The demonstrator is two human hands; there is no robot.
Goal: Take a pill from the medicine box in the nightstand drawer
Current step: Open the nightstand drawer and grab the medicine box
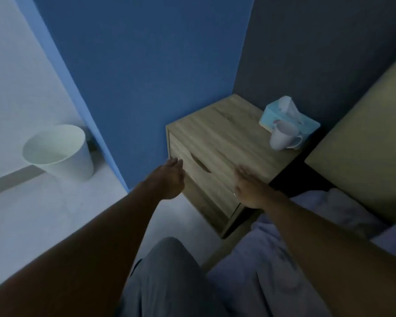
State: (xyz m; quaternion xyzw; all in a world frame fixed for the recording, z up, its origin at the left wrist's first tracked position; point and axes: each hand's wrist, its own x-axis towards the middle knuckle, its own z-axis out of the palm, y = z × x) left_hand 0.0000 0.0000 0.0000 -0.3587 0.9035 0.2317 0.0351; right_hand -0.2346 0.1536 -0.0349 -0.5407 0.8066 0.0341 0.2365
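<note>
A wooden nightstand (226, 131) stands in the corner between a blue wall and a bed. Its top drawer (192, 170) is closed, with a curved cut-out grip in the front. My left hand (169, 179) reaches out flat, fingers near the drawer's upper left corner. Over the drawer's right side hovers my right hand (249, 188), fingers spread, holding nothing. The medicine box and pills are hidden.
A white mug (284, 136) and a blue tissue box (288, 117) sit at the nightstand's back right. A white waste bin (57, 152) stands on the floor at left. The bed's pillow and bedding (284, 248) lie at right, my knee below.
</note>
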